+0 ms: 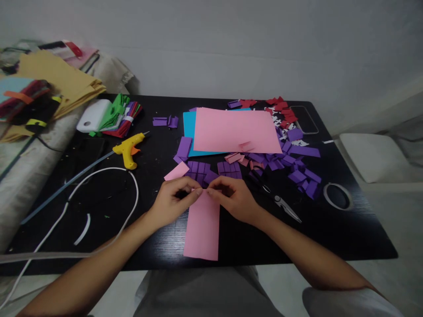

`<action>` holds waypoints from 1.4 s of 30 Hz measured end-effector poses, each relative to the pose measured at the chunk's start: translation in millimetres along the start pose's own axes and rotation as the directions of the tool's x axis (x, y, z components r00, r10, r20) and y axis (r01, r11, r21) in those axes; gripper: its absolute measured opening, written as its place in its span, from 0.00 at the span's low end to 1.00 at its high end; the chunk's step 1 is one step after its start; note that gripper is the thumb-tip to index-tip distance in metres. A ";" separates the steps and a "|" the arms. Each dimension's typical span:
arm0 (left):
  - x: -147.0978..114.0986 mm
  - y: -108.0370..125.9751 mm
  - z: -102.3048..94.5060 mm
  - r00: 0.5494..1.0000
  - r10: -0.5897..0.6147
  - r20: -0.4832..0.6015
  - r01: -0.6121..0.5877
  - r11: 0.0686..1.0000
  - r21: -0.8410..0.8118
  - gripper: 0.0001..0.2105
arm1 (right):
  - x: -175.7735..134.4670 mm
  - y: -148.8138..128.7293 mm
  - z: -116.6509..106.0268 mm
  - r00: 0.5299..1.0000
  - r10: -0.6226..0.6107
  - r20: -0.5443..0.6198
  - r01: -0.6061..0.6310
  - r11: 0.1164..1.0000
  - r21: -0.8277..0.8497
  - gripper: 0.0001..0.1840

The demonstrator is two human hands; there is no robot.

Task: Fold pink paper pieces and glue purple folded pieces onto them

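Note:
A long pink paper strip (pixel 202 231) lies near the front edge of the table, its far end between my two hands. My left hand (pixel 175 198) pinches the strip's far left corner with thumb and fingers. At the far right corner, my right hand (pixel 233 197) pinches it the same way, the thumbtips close together. Just beyond the fingers are purple folded paper pieces (pixel 198 169) and a second purple group (pixel 229 169). A small pink paper piece (pixel 176 171) rests beside my left knuckles. Scissors (pixel 279 200) lie right of my right hand.
Pink sheets (pixel 234 130) cover a blue sheet (pixel 189 127) at the back. Purple scraps (pixel 297 176) and red scraps (pixel 280 105) spread at right, near a tape roll (pixel 337 197). A yellow glue gun (pixel 128 149) and its white cable (pixel 137 193) occupy the left.

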State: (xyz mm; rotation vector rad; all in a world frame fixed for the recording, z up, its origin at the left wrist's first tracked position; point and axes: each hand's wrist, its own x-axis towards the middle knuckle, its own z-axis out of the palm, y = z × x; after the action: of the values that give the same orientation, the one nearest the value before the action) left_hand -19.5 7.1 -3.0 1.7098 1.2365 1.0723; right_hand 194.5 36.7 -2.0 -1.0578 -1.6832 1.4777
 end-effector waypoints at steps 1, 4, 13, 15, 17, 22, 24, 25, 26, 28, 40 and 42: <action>0.9 -0.4 -0.2 0.999 -0.045 -0.013 0.044 0.999 -0.031 0.07 | 2.2 1.0 -2.4 1.000 0.021 0.000 -0.021 0.999 0.026 0.08; 4.0 -2.5 -1.7 0.988 -0.144 -0.050 0.139 0.986 -0.096 0.08 | 8.7 4.6 -9.7 0.996 0.087 0.016 -0.088 0.988 0.130 0.09; 4.2 -6.8 -0.5 0.979 -0.202 -0.040 0.195 0.971 -0.141 0.09 | 7.9 8.6 -4.5 0.994 0.109 0.010 -0.109 0.977 0.181 0.13; 3.8 -6.5 0.1 0.980 -0.196 -0.030 0.190 0.972 -0.142 0.09 | 7.1 7.8 -2.5 0.995 0.102 0.010 -0.103 0.984 0.147 0.15; 4.5 -6.1 -0.6 0.982 -0.187 -0.024 0.182 0.973 -0.140 0.09 | 7.2 7.3 -2.7 0.995 0.101 0.009 -0.102 0.987 0.123 0.16; 8.2 -5.7 -6.4 0.983 -0.184 0.005 0.183 0.974 -0.132 0.07 | 9.6 8.4 -8.2 0.995 0.096 -0.003 -0.095 0.991 0.095 0.12; 9.2 -5.7 -8.3 0.983 -0.181 0.017 0.181 0.974 -0.139 0.07 | 10.3 9.2 -9.7 0.996 0.093 -0.013 -0.092 0.992 0.086 0.11; 9.6 -5.7 -8.9 0.984 -0.178 0.024 0.180 0.973 -0.146 0.08 | 10.5 9.6 -10.1 0.996 0.093 -0.019 -0.091 0.992 0.084 0.11; 9.9 -5.7 -9.3 0.984 -0.177 0.031 0.179 0.972 -0.153 0.08 | 10.6 9.9 -10.4 0.995 0.093 -0.024 -0.091 0.992 0.083 0.11; 10.4 -5.6 -9.8 0.984 -0.174 0.041 0.178 0.971 -0.160 0.09 | 10.8 10.3 -10.6 0.995 0.096 -0.029 -0.093 0.992 0.084 0.11; 15.9 -7.0 -10.9 0.971 -0.231 0.053 0.237 0.941 -0.242 0.15 | 12.1 12.3 -10.7 0.969 0.248 0.006 -0.238 0.923 0.303 0.19; 16.2 -7.7 -11.0 0.967 -0.250 0.056 0.255 0.931 -0.260 0.14 | 11.7 12.5 -9.7 0.972 0.236 -0.015 -0.221 0.928 0.298 0.18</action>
State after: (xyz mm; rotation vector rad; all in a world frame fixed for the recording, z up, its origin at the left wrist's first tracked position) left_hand -29.3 25.8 -2.9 1.3171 1.2014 1.0091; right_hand 199.5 52.0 -13.3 -1.1420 -1.2845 1.7702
